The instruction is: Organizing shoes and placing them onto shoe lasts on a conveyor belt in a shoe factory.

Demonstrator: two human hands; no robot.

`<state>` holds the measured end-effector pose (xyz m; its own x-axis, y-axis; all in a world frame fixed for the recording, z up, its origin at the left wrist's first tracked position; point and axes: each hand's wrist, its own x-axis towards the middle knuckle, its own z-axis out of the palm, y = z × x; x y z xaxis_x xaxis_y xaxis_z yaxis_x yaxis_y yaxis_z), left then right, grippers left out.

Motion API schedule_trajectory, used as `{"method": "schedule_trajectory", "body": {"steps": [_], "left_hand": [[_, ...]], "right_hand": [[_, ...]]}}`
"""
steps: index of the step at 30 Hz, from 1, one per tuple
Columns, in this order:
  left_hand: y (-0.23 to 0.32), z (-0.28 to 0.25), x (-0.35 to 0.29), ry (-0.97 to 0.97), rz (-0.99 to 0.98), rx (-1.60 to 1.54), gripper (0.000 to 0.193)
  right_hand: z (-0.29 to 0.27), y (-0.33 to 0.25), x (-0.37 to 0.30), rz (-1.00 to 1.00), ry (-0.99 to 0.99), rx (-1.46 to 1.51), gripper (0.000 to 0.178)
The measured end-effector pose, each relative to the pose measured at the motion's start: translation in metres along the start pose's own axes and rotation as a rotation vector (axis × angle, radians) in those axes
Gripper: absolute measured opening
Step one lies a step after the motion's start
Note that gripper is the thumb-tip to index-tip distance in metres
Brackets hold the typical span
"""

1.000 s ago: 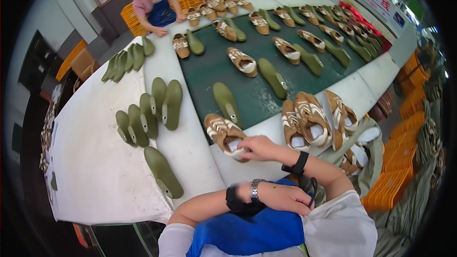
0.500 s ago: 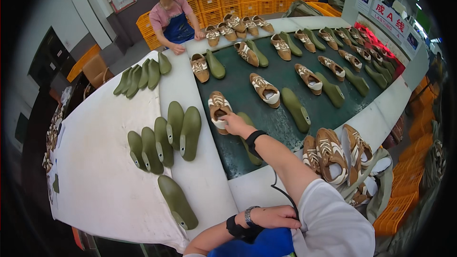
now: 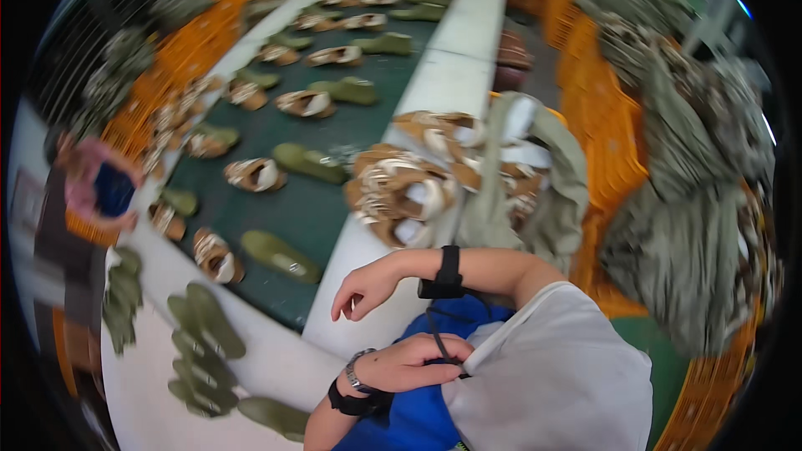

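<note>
My left hand (image 3: 413,363) lies across my apron (image 3: 409,405), by my right sleeve (image 3: 543,359). I cannot tell whether its fingers close on the cord (image 3: 438,337) there. The cord hangs from my right wristband (image 3: 449,267); its slack could snag or jerk if I stretch that arm out.

My right hand (image 3: 368,288) is loosely curled with nothing in it, over the near end of the white ledge (image 3: 355,242). Just past it the shoes (image 3: 393,188) sit heaped, overlapping. A hasty pull on one could drag its neighbours down, since they lean on each other. Beside the heap, the sack (image 3: 560,200) gapes with more shoes inside; its limp rim could catch a sleeve, or fold over what it holds.

On the belt (image 3: 292,209), the nearest shoe (image 3: 217,257) and green form (image 3: 280,255) lie side by side. A careless elbow could knock them out of line or mix the pairs. Shoes and forms alternate up to the red far end, too blurred for me to check their match. A co-worker (image 3: 109,184) is at the far edge; two reaches for one shoe could clash.
</note>
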<state>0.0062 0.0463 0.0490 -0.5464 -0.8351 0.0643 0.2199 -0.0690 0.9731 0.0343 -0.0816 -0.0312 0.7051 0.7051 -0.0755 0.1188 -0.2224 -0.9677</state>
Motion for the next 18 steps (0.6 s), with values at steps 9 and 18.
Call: {"method": "schedule_trajectory", "body": {"steps": [9, 18], "left_hand": [[-0.010, 0.041, 0.092, -0.515, -0.176, -0.084, 0.034], [-0.065, -0.027, 0.150, 0.160, -0.437, -0.022, 0.050]], "right_hand": [[0.137, 0.104, -0.288, 0.466, 1.776, 0.622, 0.033], [0.230, 0.233, -0.474, 1.176, 2.267, 0.558, 0.090]]}}
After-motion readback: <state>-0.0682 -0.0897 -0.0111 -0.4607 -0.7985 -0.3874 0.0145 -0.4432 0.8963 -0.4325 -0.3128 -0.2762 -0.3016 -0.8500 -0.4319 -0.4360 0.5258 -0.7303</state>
